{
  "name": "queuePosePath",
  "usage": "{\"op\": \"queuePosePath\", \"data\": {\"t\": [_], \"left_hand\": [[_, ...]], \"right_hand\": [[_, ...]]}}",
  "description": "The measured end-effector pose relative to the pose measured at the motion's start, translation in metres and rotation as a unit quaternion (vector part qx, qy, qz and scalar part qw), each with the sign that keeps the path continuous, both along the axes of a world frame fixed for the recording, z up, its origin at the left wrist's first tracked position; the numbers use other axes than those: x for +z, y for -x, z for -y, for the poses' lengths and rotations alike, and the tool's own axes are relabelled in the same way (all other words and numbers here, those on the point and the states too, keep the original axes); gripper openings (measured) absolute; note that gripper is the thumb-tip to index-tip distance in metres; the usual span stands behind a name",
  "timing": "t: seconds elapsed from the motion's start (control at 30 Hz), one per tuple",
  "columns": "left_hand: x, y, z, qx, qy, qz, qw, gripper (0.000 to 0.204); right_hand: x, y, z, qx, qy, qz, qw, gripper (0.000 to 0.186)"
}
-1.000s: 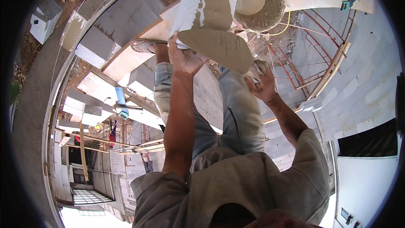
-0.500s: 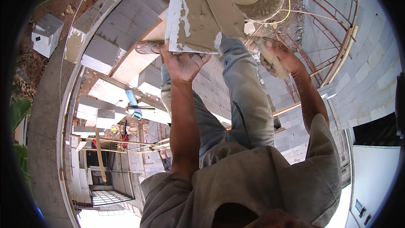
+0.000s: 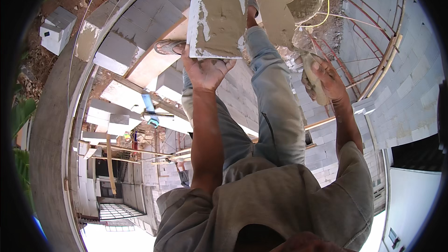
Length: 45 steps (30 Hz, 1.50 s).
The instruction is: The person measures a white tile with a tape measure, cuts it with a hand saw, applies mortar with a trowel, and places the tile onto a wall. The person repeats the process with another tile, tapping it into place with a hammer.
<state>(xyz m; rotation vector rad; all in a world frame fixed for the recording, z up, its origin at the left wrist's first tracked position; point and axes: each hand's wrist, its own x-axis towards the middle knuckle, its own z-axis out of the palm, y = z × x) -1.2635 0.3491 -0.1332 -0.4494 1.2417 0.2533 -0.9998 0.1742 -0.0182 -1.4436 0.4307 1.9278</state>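
My left hand (image 3: pixel 206 71) grips the lower edge of a white board (image 3: pixel 219 14) smeared with grey-brown mortar and bare at patches. My right hand (image 3: pixel 322 79) is closed on the mortar-caked handle of a trowel (image 3: pixel 273 16), whose coated blade points up beside the board's right side. Behind the blade stands a round bucket (image 3: pixel 309 1) with mortar on its inner wall, a pale disc inside it and a yellow handle. My legs and sandalled foot (image 3: pixel 169 46) show below and beside the board.
A plank (image 3: pixel 142 67) runs diagonally under my foot. Red metal scaffolding (image 3: pixel 368 28) with poles stands at right by a curved block wall (image 3: pixel 410 93). Grey blocks (image 3: pixel 112 56) and a concrete ledge (image 3: pixel 46 149) lie left. Another person (image 3: pixel 183 175) is in the distance below.
The trowel blade has swung from lying across the board to upright at its right, off the board. My right hand has moved rightward. The board has turned more level.
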Motion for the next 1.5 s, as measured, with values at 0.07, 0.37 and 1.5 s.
{"op": "queuePosePath", "data": {"t": [0.07, 0.37, 1.5], "left_hand": [[-0.002, 0.012, 0.003, 0.003, -0.011, -0.002, 1.0, 0.073], [-0.012, 0.036, 0.016, 0.05, 0.001, 0.09, 0.995, 0.071], [-0.005, 0.025, -0.001, 0.021, -0.018, 0.008, 1.0, 0.081]], "right_hand": [[-0.001, 0.007, -0.013, 0.061, -0.006, -0.016, 0.998, 0.045], [-0.035, -0.006, -0.021, 0.078, 0.019, -0.007, 0.997, 0.048], [-0.049, -0.031, -0.061, 0.131, -0.004, -0.037, 0.991, 0.053]]}}
